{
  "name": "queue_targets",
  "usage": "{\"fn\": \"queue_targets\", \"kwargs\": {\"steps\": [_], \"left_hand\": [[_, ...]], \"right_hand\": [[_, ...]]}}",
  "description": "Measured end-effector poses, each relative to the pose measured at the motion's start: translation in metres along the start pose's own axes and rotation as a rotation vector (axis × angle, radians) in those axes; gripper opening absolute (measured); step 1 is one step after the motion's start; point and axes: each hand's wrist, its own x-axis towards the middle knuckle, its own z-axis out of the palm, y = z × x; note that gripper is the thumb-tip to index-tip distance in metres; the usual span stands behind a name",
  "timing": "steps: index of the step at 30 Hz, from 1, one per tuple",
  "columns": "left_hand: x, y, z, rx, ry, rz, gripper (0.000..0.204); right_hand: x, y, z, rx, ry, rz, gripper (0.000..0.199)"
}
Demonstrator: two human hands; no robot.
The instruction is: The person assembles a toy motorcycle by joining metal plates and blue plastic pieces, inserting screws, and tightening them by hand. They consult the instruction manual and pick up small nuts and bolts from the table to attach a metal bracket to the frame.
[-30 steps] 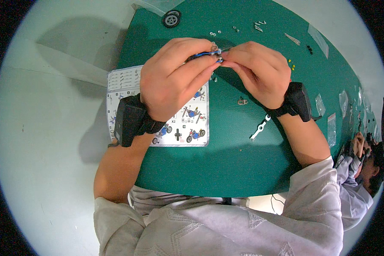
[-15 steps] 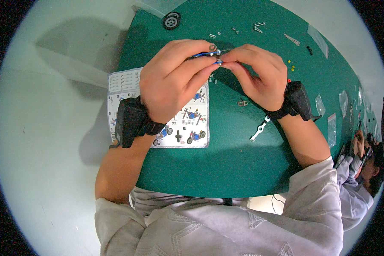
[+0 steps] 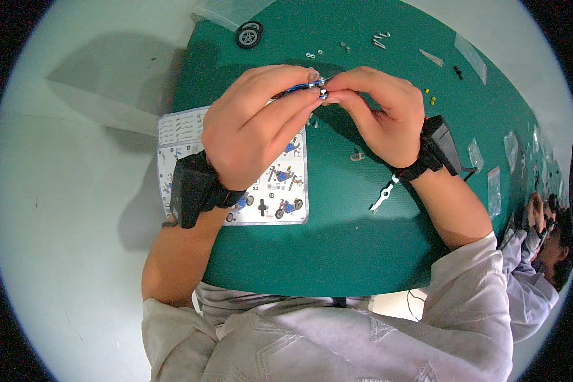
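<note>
A small blue and silver metal model part (image 3: 298, 86) is held up above the table between my two hands. My left hand (image 3: 245, 130) is closed round it from the left, and its fingers cover most of the part. From the right, my right hand (image 3: 388, 114) pinches the part's silver end between thumb and forefinger. Whether a separate tiny piece sits in that pinch is hidden. Below the right hand, a small grey metal piece (image 3: 357, 155) lies on the table. Near my right wrist is a flat white wrench (image 3: 383, 194).
Partly under my left hand lies a printed instruction sheet (image 3: 283, 197). Black wheels (image 3: 248, 36), small nuts (image 3: 310, 55), screws (image 3: 380, 41), yellow pieces (image 3: 430, 97) and clear bags (image 3: 494, 191) are spread over the green table (image 3: 325, 254). At far right another person (image 3: 528, 267) works.
Both hands have come slightly nearer with the model part, which is tilted a little differently. The whole view has shifted slightly. The grip of both hands stays much the same.
</note>
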Motion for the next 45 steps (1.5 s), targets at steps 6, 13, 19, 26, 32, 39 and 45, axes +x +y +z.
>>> {"fn": "queue_targets", "kwargs": {"steps": [6, 13, 19, 26, 32, 39, 45], "left_hand": [[-0.0016, -0.0021, -0.0008, 0.019, -0.002, 0.015, 0.027], [-0.0011, -0.0043, 0.0006, 0.006, 0.027, 0.025, 0.027], [0.0003, -0.0032, -0.0013, 0.021, 0.005, -0.002, 0.026], [-0.0048, -0.0015, -0.0018, 0.049, 0.002, 0.008, 0.027], [-0.0028, -0.0036, -0.0002, 0.012, 0.002, 0.019, 0.028], [-0.0023, -0.0072, 0.0013, 0.01, 0.022, 0.036, 0.028], [-0.0023, -0.0069, -0.0008, 0.017, 0.0, 0.018, 0.026]], "right_hand": [[0.0002, -0.005, 0.0009, 0.02, 0.005, 0.053, 0.011], [0.0021, -0.0057, -0.0001, -0.032, 0.003, -0.005, 0.011], [0.0011, -0.005, 0.0009, -0.015, 0.029, 0.0, 0.011], [-0.0017, -0.0037, 0.003, 0.031, -0.003, 0.029, 0.011], [-0.001, -0.0003, 0.0026, 0.062, 0.008, 0.068, 0.012], [0.0008, -0.0002, 0.0036, 0.041, 0.0, 0.099, 0.011], [0.002, -0.0024, 0.0045, -0.003, -0.012, 0.043, 0.01]]}}
